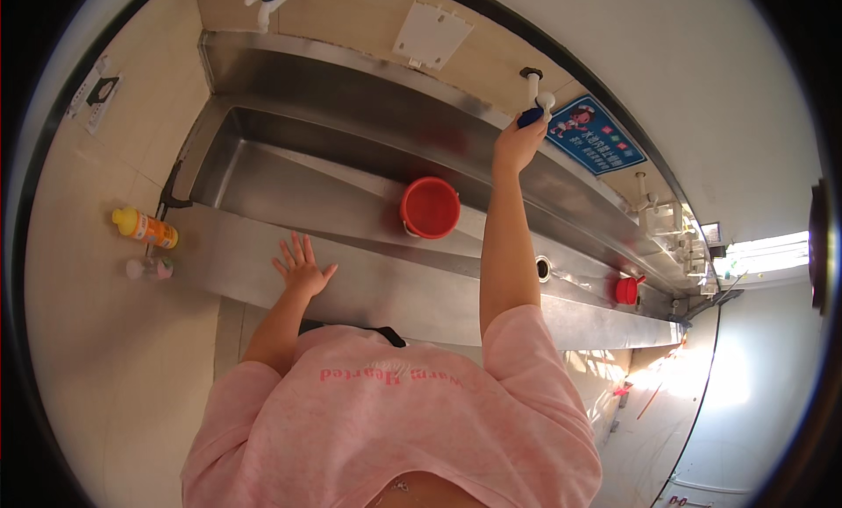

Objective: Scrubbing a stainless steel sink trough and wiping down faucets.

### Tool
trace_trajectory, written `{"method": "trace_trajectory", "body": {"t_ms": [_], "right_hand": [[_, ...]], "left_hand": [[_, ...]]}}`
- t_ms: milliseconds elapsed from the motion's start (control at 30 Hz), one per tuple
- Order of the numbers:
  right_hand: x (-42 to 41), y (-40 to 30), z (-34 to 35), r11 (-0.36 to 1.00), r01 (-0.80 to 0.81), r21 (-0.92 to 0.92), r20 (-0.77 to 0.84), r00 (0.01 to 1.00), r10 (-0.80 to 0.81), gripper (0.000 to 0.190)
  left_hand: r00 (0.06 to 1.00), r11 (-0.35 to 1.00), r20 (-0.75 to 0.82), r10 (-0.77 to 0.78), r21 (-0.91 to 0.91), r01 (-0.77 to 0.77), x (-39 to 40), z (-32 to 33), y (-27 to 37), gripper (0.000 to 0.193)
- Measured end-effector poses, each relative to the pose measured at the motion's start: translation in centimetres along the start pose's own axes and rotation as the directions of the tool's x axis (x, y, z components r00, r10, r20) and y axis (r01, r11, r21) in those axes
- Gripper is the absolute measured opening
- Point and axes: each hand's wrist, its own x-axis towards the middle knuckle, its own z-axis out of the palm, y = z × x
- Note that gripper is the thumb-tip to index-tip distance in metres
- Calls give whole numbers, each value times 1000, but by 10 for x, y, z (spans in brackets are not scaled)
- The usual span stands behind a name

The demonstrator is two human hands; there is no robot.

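My left hand (304, 269) is spread, palm down, over the front ledge of a long stainless steel trough sink (408, 304), with nothing in it. Stretched up to the back wall, my right hand (520, 140) has its fingers around something dark blue (530, 117) at a white plastic tap (544, 102); whether the blue thing is part of the tap I cannot tell. Between my arms, a red plastic bucket (430, 207) with a handle stands in the basin under no tap that I can make out. Its inside looks plain red.
A yellow-capped orange bottle (146, 228) and a clear bottle (150, 268) are at the left end. Another white tap (268, 2) is at the upper left. A drain hole (543, 269) and a smaller red container (627, 290) are to the right. A blue sign (595, 134) hangs behind.
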Motion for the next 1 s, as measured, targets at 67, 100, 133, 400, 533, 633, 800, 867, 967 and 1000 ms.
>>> {"method": "trace_trajectory", "body": {"t_ms": [67, 100, 133, 400, 533, 633, 800, 867, 967, 1000], "right_hand": [[-22, 0, 1, 994, 82, -72, -46, 995, -85, 60], [-32, 4, -1, 976, 161, -146, -81, 981, -174, 62], [-41, 14, -4, 976, 159, -146, -80, 982, -172, 62], [-17, 12, -27, 992, 3, 123, -57, 998, 4, 60], [-5, -12, -5, 998, 63, 6, -5, 998, -63, 64], [-30, -5, 4, 969, 173, -178, -36, 983, -182, 63], [-39, 26, -16, 980, -40, 193, 16, 999, 37, 55], [-20, 13, -24, 980, -54, 190, -33, 998, 62, 54], [5, -1, -23, 979, -48, 199, 1, 999, 48, 54], [11, -4, -20, 975, -27, 220, 102, 995, 4, 54]], "left_hand": [[1000, 1000, 4, 4, 6, -4, 1, -2, 2, 100], [1000, 1000, 10, 3, 9, -3, -1, -2, 2, 100], [1000, 1000, 11, 2, 11, -2, -2, -2, 2, 100], [1000, 1000, 0, 3, 5, -3, 2, 2, 2, 100], [1000, 1000, -13, -4, -15, 3, 2, 2, 2, 100], [1000, 1000, -13, -13, -7, 13, 4, 2, 1, 99], [999, 999, -31, 24, -35, -25, 6, 8, -4, 101], [1000, 999, -20, 11, -32, -12, 3, 7, -7, 102], [1000, 1000, -20, 19, -12, -19, 3, 4, -3, 100], [999, 1000, -25, 22, -4, -22, 3, 4, -2, 99]]}}
